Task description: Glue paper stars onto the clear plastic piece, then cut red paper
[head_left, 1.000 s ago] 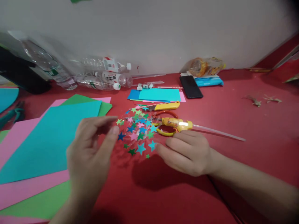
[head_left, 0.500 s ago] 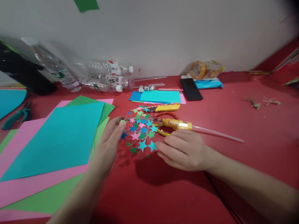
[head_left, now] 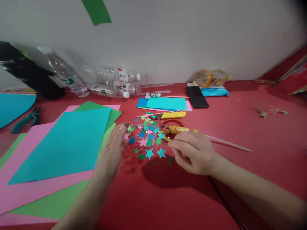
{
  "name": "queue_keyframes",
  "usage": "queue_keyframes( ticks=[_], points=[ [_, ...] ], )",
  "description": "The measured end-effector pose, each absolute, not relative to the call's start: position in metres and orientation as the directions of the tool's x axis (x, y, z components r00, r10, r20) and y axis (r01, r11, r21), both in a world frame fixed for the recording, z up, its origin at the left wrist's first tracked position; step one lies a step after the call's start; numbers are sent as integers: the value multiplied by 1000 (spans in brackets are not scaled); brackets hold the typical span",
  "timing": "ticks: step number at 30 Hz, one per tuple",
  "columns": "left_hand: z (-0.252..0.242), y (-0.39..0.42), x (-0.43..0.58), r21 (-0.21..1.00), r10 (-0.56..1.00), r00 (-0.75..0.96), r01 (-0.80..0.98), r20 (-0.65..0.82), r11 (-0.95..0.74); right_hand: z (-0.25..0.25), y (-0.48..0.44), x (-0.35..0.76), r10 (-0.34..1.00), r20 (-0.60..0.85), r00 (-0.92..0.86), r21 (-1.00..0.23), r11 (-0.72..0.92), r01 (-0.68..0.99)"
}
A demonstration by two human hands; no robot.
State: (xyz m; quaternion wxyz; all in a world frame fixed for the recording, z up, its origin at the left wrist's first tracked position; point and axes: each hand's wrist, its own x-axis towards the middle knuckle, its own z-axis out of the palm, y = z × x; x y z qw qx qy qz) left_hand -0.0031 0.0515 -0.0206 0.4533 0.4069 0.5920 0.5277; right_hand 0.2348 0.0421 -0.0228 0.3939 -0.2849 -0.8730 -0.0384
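A cluster of pink, blue and green paper stars (head_left: 149,154) sits on clear plastic, its shape hard to make out, with a shadow on the red table below. My left hand (head_left: 114,147) is closed at the cluster's left edge, thumb uppermost. Right of the stars, my right hand (head_left: 193,151) has its fingers pinched together; whatever they hold, if anything, is hidden. Behind that hand lies a yellow glue gun (head_left: 177,129) with a clear glue stick (head_left: 230,145) sticking out. Scissors (head_left: 172,122) with red and yellow handles lie beside the gun. Small green stars (head_left: 170,160) lie below my right fingers.
Coloured paper sheets (head_left: 62,140) cover the left side, near pliers (head_left: 26,119). Plastic bottles (head_left: 107,90) lie along the wall. Farther back are a yellow utility knife (head_left: 174,114), paper strips (head_left: 166,103), a phone (head_left: 198,96) and a blue packet (head_left: 216,92). A dark cable (head_left: 223,199) runs along the front.
My right hand has drawn back from the light-blue star at the cluster's lower right edge, up and to the right. My left hand stays at the cluster. The whole view has shifted slightly.
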Motion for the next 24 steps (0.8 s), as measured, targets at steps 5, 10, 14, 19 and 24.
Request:
queue_keyframes(
  ticks=[5,10,14,19,24],
  points=[
    [-20,51,-8,979,964,-176,-42,-202,197,-17,47,230,772,540,-335,-551,625,553],
    [-17,48,-4,961,962,-76,-116,-261,252,-14,48,223,891,288,-350,-737,440,514],
    [-15,47,-2,916,932,-28,-201,-361,348,-13,48,219,911,229,-343,-809,374,454],
    [-8,49,1,859,913,8,-337,-407,386,-18,50,217,927,171,-333,-874,299,383],
    [-1,52,2,806,904,32,-441,-426,395,-24,52,212,947,130,-293,-928,220,300]
  ],
)
